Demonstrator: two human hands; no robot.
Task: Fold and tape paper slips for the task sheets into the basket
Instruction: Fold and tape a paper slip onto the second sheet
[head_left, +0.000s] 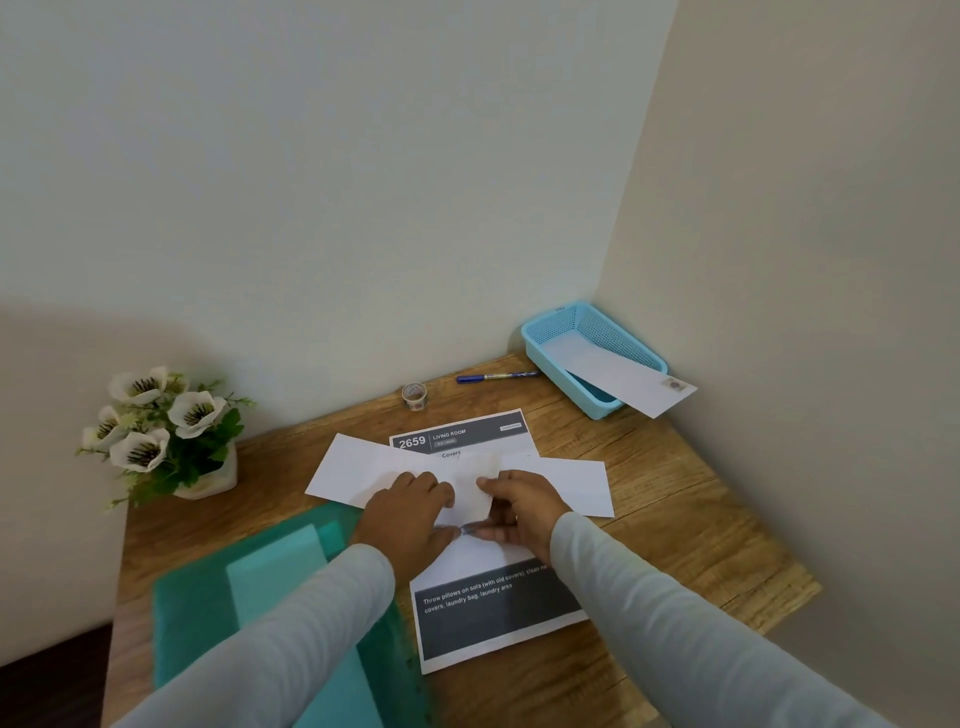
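A printed task sheet (498, 613) headed "2659 LIVING ROOM" lies on the wooden table. A long white paper slip (353, 470) lies across its middle. My left hand (410, 512) and my right hand (522, 506) rest on the slip side by side, fingers bent down onto the paper. Both thumbs press together at the slip's near edge on a small greyish piece that looks like tape (467, 529). A roll of tape (414, 396) stands behind the sheet. The light blue basket (545, 340) sits in the far right corner, holding a folded white slip (628, 384) that juts over its rim.
A blue pen (496, 376) lies between the tape roll and the basket. A green folder (208, 597) with a lighter sheet on it covers the near left of the table. A white pot of artificial flowers (166, 431) stands at the far left. Walls close in behind and on the right.
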